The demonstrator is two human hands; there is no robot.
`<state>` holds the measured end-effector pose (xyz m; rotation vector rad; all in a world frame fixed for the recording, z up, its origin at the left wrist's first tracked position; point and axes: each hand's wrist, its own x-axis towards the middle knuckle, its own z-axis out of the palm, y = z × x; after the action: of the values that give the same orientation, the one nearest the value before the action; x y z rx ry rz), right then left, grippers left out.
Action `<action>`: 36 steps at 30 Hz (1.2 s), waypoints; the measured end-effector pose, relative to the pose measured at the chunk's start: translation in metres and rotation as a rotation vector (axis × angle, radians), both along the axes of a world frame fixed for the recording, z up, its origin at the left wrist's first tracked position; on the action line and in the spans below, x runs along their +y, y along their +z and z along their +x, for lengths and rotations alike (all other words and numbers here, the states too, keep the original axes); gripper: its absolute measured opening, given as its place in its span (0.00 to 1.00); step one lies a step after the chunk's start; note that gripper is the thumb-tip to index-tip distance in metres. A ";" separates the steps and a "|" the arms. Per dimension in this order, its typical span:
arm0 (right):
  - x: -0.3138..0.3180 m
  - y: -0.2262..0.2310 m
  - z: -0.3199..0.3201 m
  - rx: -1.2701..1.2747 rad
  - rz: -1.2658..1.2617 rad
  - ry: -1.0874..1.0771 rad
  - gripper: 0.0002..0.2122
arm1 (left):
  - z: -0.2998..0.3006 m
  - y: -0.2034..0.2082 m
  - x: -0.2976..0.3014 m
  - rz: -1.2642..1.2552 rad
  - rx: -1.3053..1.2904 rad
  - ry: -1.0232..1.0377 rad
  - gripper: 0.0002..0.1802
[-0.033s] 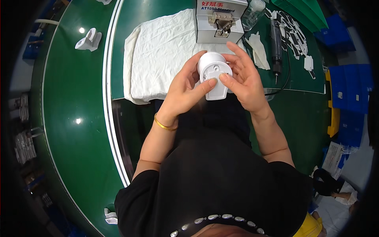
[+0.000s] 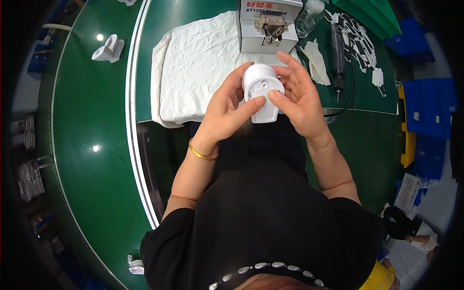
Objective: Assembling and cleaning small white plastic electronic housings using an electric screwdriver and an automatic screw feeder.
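Note:
A white plastic housing (image 2: 261,112), with a rounded cup-like top and a flat tapering face, is held up in front of my body. A small screw hole and recesses show on that face. Gripping its left side is my left hand (image 2: 229,102), thumb pressed on the flat face. My right hand (image 2: 302,102) holds the other side, its thumb also on the face and its index finger raised away. The fingers behind the housing are partly hidden.
Beyond my hands a white cloth (image 2: 193,63) covers the green table, with a grey machine (image 2: 268,29) at its back. To the right lie an electric screwdriver (image 2: 338,63), a white rag (image 2: 316,62) and several small black-and-white parts (image 2: 360,43). Another white housing (image 2: 109,49) rests on the left green surface.

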<state>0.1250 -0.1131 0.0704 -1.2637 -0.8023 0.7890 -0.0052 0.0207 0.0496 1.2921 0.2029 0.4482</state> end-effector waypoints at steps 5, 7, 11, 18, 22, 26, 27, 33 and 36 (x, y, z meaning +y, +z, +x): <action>0.001 0.000 0.003 -0.010 0.017 -0.015 0.33 | 0.002 0.003 -0.005 -0.003 0.037 -0.005 0.42; -0.003 0.003 0.006 0.095 -0.025 -0.067 0.33 | 0.005 0.009 -0.009 -0.032 0.062 -0.026 0.46; -0.012 0.007 0.041 0.118 -0.151 -0.014 0.28 | 0.007 0.005 -0.011 0.309 0.025 -0.003 0.58; -0.044 -0.061 0.224 -0.968 -0.974 -0.870 0.31 | 0.019 -0.016 -0.015 0.412 0.043 0.066 0.65; -0.039 -0.055 0.225 -0.396 -0.693 -0.621 0.23 | 0.016 -0.022 -0.011 0.413 0.087 0.075 0.64; -0.040 -0.004 0.216 0.276 0.089 -0.307 0.15 | 0.013 -0.027 -0.012 0.380 0.094 0.041 0.57; -0.013 0.017 0.184 0.387 0.312 -0.287 0.17 | 0.009 -0.032 -0.011 0.509 0.120 0.032 0.51; 0.061 0.090 0.118 0.054 0.488 -0.305 0.18 | 0.014 -0.032 -0.014 0.798 0.040 0.049 0.40; 0.085 0.090 0.106 -0.117 0.426 -0.336 0.18 | 0.011 -0.039 -0.017 0.833 0.059 0.044 0.40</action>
<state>0.2307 -0.0281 0.1608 -1.0268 -0.7754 0.2553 0.0058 0.0041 0.0107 2.1207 0.0903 0.5572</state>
